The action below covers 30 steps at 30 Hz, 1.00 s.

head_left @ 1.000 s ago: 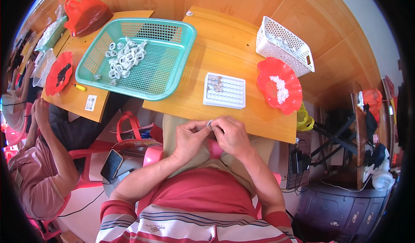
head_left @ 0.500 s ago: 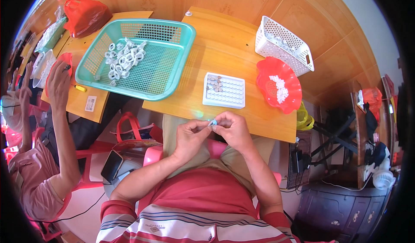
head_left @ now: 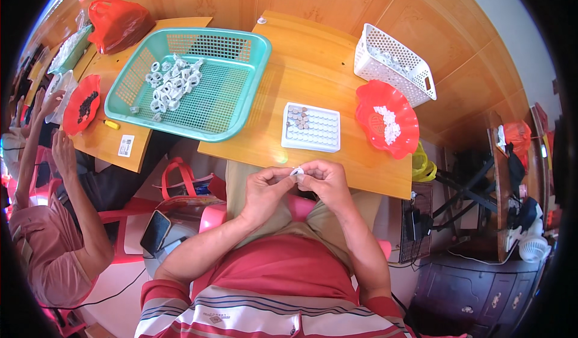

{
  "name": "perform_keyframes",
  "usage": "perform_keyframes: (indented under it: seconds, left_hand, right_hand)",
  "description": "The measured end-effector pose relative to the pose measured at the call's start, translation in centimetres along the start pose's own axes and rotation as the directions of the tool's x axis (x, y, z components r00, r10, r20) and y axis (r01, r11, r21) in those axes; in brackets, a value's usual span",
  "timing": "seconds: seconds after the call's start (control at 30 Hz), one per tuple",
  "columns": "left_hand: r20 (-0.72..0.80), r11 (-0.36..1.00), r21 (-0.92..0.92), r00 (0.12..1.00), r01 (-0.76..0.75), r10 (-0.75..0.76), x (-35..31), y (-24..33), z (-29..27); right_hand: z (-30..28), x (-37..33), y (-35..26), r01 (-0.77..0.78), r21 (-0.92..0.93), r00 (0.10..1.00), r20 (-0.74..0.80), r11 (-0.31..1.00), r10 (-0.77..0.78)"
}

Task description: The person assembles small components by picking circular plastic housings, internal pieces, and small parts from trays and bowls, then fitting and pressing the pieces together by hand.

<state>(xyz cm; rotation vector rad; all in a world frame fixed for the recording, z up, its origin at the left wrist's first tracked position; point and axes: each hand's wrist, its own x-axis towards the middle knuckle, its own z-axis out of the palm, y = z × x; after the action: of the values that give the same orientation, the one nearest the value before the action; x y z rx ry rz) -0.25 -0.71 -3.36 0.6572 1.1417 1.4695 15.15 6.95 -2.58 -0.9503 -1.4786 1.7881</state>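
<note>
A small white ring-shaped part [head_left: 296, 171] is pinched between my two hands, just off the table's near edge. My left hand [head_left: 268, 189] has thumb and forefinger closed on its left side. From the other side, the thumb and fingers of my right hand [head_left: 326, 186] close on the same part, covering some of it. Just beyond my hands, a white tray [head_left: 310, 147] carries rows of small round pieces, several of them brownish at its left. Farther left, similar white ring-shaped parts [head_left: 174, 85] lie heaped in a teal mesh basket [head_left: 256, 73].
Right of the tray, a red scalloped dish [head_left: 404, 100] holds small white pieces, with a white perforated basket [head_left: 391, 76] behind it. At left, a co-worker's hand [head_left: 63, 154] is near another red dish [head_left: 73, 112] of dark pieces. A yellow-handled tool [head_left: 111, 124] lies close by.
My fingers have shifted slightly around the ring-shaped part, which now shows more white. The co-worker's hand has drawn back and down from the left red dish, uncovering its dark pieces.
</note>
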Motion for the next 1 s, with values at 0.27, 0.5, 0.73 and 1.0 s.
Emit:
perform_keyframes:
  seconds: [0.27, 0.5, 0.73, 1.0]
  left_hand:
    - [0.037, 0.995, -0.069, 0.997, 0.071, -0.069, -0.1, 0.8, 0.2]
    - [0.060, 0.997, -0.069, 0.997, 0.045, -0.040, -0.1, 0.9, 0.3]
    - [0.047, 0.999, -0.032, 0.998, 0.036, -0.034, -0.3, 0.9, 0.3]
    - [0.007, 0.998, -0.017, 0.998, 0.061, -0.061, -0.2, 0.8, 0.5]
  right_hand:
    - [0.2, -0.5, -1.2, -0.056, 0.025, 0.998, 0.007, 0.998, 0.056]
    - [0.2, -0.5, -1.2, -0.052, 0.045, 0.999, 0.014, 0.998, 0.052]
    - [-0.1, -1.0, -1.2, 0.001, -0.036, 0.999, 0.050, 0.999, 0.001]
    - [0.7, -1.6, -1.2, -0.007, -0.018, 0.999, -0.044, 1.000, 0.006]
